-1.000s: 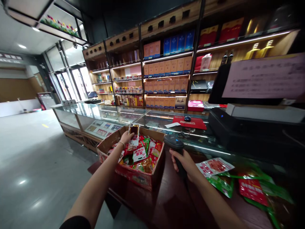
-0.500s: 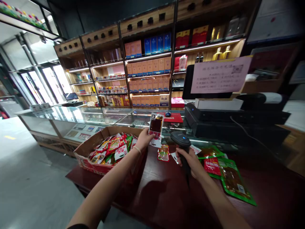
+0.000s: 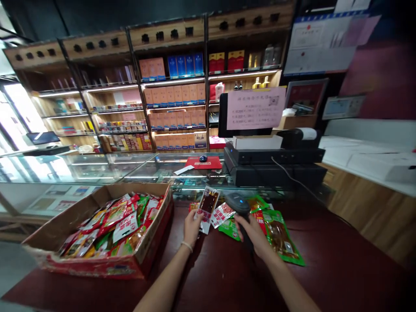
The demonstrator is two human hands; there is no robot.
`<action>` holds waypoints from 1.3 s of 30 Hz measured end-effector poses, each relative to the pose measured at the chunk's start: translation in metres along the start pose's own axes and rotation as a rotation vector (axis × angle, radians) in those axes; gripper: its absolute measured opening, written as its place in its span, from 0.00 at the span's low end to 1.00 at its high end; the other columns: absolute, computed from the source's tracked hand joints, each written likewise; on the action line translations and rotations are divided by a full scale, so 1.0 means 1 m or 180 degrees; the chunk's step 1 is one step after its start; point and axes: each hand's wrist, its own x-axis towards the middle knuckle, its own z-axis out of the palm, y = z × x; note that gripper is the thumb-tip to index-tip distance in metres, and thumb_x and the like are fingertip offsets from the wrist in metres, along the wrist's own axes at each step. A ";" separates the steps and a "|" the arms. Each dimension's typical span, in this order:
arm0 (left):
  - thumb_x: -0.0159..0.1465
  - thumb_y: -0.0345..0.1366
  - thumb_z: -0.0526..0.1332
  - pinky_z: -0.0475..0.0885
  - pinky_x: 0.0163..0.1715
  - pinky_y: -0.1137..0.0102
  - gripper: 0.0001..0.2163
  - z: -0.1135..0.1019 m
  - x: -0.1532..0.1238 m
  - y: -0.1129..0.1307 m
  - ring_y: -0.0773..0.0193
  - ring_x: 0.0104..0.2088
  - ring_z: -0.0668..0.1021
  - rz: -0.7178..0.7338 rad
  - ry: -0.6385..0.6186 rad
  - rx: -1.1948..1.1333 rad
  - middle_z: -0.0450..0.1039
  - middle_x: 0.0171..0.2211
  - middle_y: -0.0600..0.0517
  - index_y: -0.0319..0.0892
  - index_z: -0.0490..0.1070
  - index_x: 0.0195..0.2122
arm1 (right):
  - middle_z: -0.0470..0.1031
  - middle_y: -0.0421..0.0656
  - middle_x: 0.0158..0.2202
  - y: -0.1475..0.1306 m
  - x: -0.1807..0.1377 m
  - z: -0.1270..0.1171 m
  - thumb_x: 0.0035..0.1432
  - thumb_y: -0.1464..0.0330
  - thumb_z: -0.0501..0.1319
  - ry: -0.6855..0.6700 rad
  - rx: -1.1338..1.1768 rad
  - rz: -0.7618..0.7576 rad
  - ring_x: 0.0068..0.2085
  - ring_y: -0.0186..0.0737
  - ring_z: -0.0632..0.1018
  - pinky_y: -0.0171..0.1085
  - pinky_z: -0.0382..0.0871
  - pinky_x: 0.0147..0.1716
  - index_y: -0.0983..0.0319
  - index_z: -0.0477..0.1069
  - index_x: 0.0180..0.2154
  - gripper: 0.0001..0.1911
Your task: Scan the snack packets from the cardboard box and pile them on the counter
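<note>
My left hand pinches a white-edged snack packet with a dark brown filling, tilted just above the table. A black barcode scanner is gripped in my right hand, its head toward the far side. Between the hands lies a white and red packet, with a green packet under it. Part of a small red packet shows behind the left hand. Beyond the right hand, a large green-edged packet rests beside other red and green ones, partly hidden by my hand.
An open carton full of snack packets stands on the dark red table at left. Behind the table runs a glass counter bearing a mouse and a black cash register with a pink notice.
My view has swung to the right. My left hand has brought the dark-filled packet nearer the table and closer to the scanner. The scanner stays in my right hand.
</note>
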 end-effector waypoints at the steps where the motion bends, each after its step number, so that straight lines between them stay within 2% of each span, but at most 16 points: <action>1: 0.54 0.43 0.63 0.70 0.33 0.70 0.14 -0.001 -0.001 -0.005 0.61 0.31 0.77 -0.0050 0.0005 -0.0025 0.77 0.31 0.49 0.37 0.74 0.37 | 0.65 0.33 0.18 0.004 -0.001 0.000 0.52 0.56 0.64 0.0038 -0.0077 0.0039 0.13 0.27 0.63 0.29 0.57 0.12 0.60 0.62 0.28 0.17; 4: 0.54 0.44 0.64 0.70 0.33 0.70 0.16 -0.004 -0.002 -0.012 0.60 0.32 0.77 -0.0143 -0.0079 0.0025 0.78 0.32 0.49 0.38 0.74 0.37 | 0.64 0.30 0.17 0.009 -0.003 0.003 0.52 0.55 0.64 0.0123 -0.0260 -0.0016 0.13 0.27 0.63 0.28 0.55 0.12 0.59 0.60 0.34 0.18; 9: 0.55 0.45 0.63 0.71 0.34 0.70 0.17 -0.007 -0.002 -0.013 0.60 0.34 0.78 -0.0221 -0.0187 0.0134 0.79 0.35 0.48 0.39 0.74 0.40 | 0.64 0.27 0.17 0.010 -0.008 0.007 0.52 0.55 0.64 -0.0089 -0.0467 0.0120 0.11 0.28 0.62 0.27 0.53 0.10 0.57 0.58 0.47 0.26; 11: 0.56 0.44 0.63 0.72 0.35 0.70 0.16 -0.007 -0.003 -0.014 0.59 0.34 0.78 -0.0217 -0.0210 0.0212 0.78 0.35 0.48 0.39 0.74 0.40 | 0.63 0.27 0.16 0.010 -0.009 0.009 0.51 0.55 0.65 -0.0134 -0.0507 0.0158 0.10 0.28 0.61 0.27 0.52 0.10 0.56 0.58 0.49 0.27; 14: 0.57 0.43 0.62 0.72 0.36 0.69 0.15 -0.008 -0.004 -0.014 0.59 0.36 0.78 -0.0171 -0.0239 0.0310 0.78 0.36 0.47 0.39 0.74 0.40 | 0.62 0.28 0.14 0.012 -0.009 0.011 0.49 0.54 0.66 -0.0079 -0.0469 0.0225 0.10 0.28 0.61 0.28 0.50 0.09 0.58 0.63 0.41 0.22; 16: 0.57 0.43 0.62 0.72 0.36 0.68 0.15 -0.008 -0.004 -0.015 0.58 0.36 0.79 -0.0161 -0.0230 0.0348 0.78 0.36 0.47 0.39 0.74 0.41 | 0.62 0.29 0.13 0.013 -0.009 0.011 0.48 0.54 0.66 -0.0027 -0.0485 0.0277 0.10 0.28 0.62 0.28 0.50 0.09 0.59 0.63 0.33 0.19; 18: 0.57 0.43 0.62 0.72 0.37 0.68 0.16 -0.007 -0.003 -0.016 0.58 0.37 0.79 -0.0159 -0.0228 0.0360 0.78 0.36 0.47 0.39 0.74 0.42 | 0.61 0.30 0.12 0.014 -0.008 0.011 0.47 0.54 0.67 -0.0017 -0.0495 0.0305 0.10 0.29 0.62 0.29 0.50 0.09 0.59 0.62 0.30 0.19; 23: 0.58 0.42 0.61 0.71 0.41 0.66 0.15 -0.006 -0.005 -0.017 0.58 0.38 0.78 0.0022 -0.0263 0.0442 0.78 0.38 0.46 0.38 0.74 0.43 | 0.63 0.30 0.14 0.013 -0.008 0.010 0.48 0.55 0.67 0.0105 -0.0330 0.0215 0.10 0.28 0.61 0.28 0.51 0.10 0.58 0.61 0.31 0.19; 29: 0.58 0.36 0.62 0.69 0.47 0.62 0.10 -0.002 -0.004 -0.012 0.56 0.43 0.76 0.0621 -0.0090 0.1176 0.76 0.40 0.46 0.41 0.76 0.40 | 0.64 0.29 0.16 -0.002 -0.008 0.000 0.51 0.56 0.66 0.0460 -0.0215 -0.0060 0.11 0.27 0.63 0.28 0.54 0.10 0.59 0.60 0.33 0.19; 36: 0.59 0.32 0.61 0.68 0.49 0.61 0.12 0.032 0.016 -0.001 0.57 0.44 0.76 0.0538 -0.0550 0.1295 0.76 0.42 0.47 0.42 0.72 0.45 | 0.65 0.31 0.17 -0.012 -0.003 -0.018 0.51 0.55 0.65 0.0664 0.0030 -0.0167 0.12 0.29 0.64 0.29 0.57 0.11 0.58 0.60 0.33 0.19; 39: 0.56 0.28 0.62 0.67 0.50 0.59 0.13 0.045 0.023 -0.006 0.56 0.46 0.75 0.0706 -0.0621 0.1661 0.75 0.42 0.46 0.41 0.72 0.43 | 0.65 0.31 0.18 -0.011 -0.001 -0.022 0.51 0.54 0.65 0.0636 0.0058 -0.0192 0.13 0.29 0.65 0.29 0.57 0.11 0.58 0.60 0.33 0.19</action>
